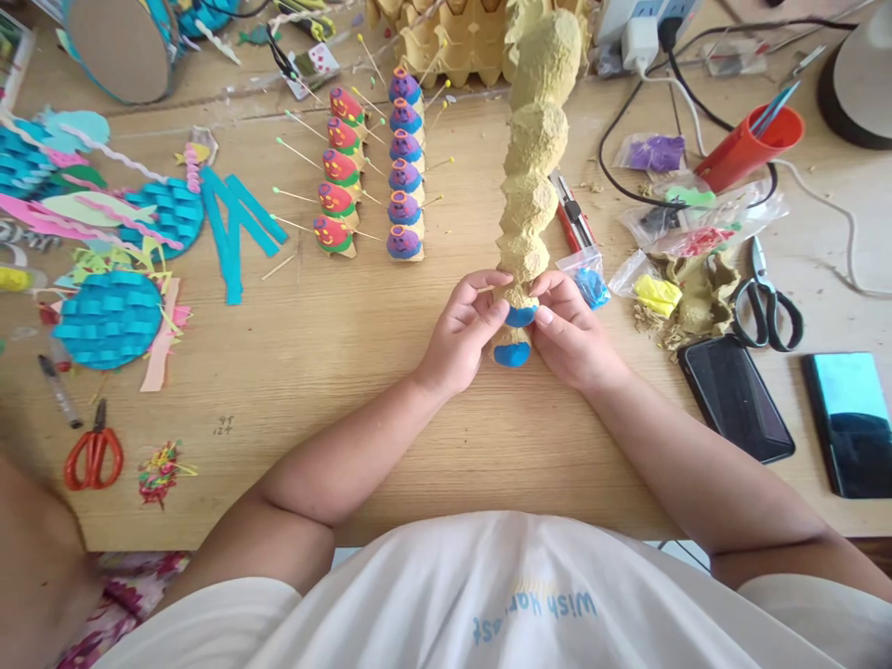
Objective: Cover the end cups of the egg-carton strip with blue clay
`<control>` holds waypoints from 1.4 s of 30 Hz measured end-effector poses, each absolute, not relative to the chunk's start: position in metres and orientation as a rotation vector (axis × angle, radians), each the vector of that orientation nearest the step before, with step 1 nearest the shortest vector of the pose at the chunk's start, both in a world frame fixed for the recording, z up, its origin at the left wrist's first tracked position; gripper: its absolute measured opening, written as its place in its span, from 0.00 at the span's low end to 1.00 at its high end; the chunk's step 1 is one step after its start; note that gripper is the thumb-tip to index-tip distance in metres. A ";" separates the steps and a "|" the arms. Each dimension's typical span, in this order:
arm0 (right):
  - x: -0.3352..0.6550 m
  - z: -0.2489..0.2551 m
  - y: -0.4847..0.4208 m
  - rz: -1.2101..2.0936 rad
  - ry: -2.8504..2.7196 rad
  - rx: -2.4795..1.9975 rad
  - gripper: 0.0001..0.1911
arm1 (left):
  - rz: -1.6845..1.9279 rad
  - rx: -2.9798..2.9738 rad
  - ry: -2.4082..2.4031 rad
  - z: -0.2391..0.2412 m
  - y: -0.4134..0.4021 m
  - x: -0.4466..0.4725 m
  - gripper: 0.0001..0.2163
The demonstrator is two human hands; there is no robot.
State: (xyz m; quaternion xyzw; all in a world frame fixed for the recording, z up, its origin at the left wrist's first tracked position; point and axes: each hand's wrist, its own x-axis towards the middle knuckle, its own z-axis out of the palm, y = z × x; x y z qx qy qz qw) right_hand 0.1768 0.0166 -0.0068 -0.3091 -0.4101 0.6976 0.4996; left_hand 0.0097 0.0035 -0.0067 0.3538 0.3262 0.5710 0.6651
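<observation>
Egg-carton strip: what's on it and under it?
The egg-carton strip carries blue clay on its two nearest bumps; farther ones look bare. Its underside is hidden. A red utility knife shows at its right edge; whether it extends underneath can't be seen.

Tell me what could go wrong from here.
The long carton strip is held only near its close end by the left hand and right hand, so it might bend or tear at a narrow neck. Both hands are right by the upper blue patch, so a squeeze could dent it. The box cutter lies beside the strip; a reach there might brush it.
</observation>
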 end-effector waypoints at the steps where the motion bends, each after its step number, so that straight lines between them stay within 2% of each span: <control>1: 0.177 -0.006 0.017 1.699 -0.988 -0.748 0.26 | 1.279 0.794 0.739 -0.005 0.003 0.009 0.22; 20: 0.175 -0.008 0.017 1.664 -1.026 -0.765 0.25 | 1.277 0.817 0.799 -0.008 0.002 0.010 0.28; 27: 0.173 -0.008 0.015 1.624 -1.070 -0.820 0.28 | 1.291 0.792 0.837 -0.007 0.002 0.011 0.29; 32: 0.173 -0.009 0.015 1.637 -1.036 -0.785 0.25 | 1.249 0.758 0.822 -0.005 0.004 0.010 0.31; 42: 0.175 -0.002 0.017 1.712 -0.968 -0.801 0.28 | 1.204 0.696 0.779 0.000 0.005 0.008 0.28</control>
